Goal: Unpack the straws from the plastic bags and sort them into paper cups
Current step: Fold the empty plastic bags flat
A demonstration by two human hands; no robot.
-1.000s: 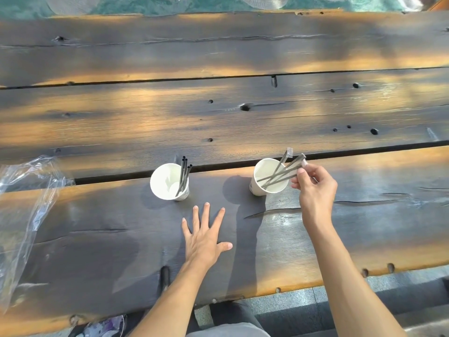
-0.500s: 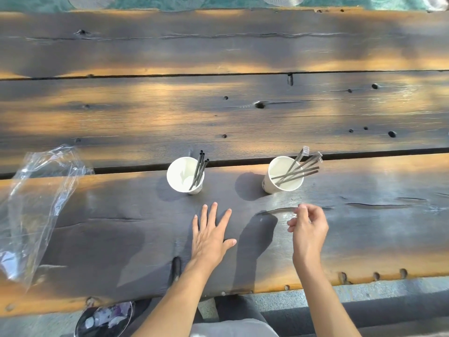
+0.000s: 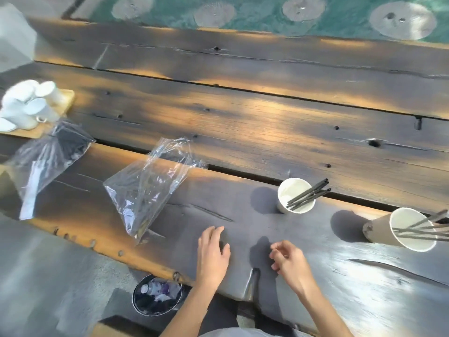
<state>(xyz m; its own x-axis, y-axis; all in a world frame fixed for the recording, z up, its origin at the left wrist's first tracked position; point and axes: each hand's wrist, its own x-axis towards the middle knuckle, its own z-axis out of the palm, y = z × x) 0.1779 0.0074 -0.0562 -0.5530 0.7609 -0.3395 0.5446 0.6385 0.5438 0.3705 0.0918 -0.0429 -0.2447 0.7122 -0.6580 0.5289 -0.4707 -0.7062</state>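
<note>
Wooden table [image 3: 243, 132], right hand [image 3: 290, 260] now withdrawn from cup [image 3: 398, 229], fingers loosely curled, empty.

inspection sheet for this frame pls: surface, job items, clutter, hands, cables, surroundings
Surface: dark wooden plank table, gaps between planks.
Job's things: near cup holds dark straws; right cup holds straws, looks tilted. Clear bag looks near empty; far-left bag holds dark straws.
Clutter: white cups on wooden tray, blurred.
Grippers: left hand flat on table, empty; right hand loosely curled, empty.
Cables: nothing seen.
Surroundings: bin below table edge.
</note>
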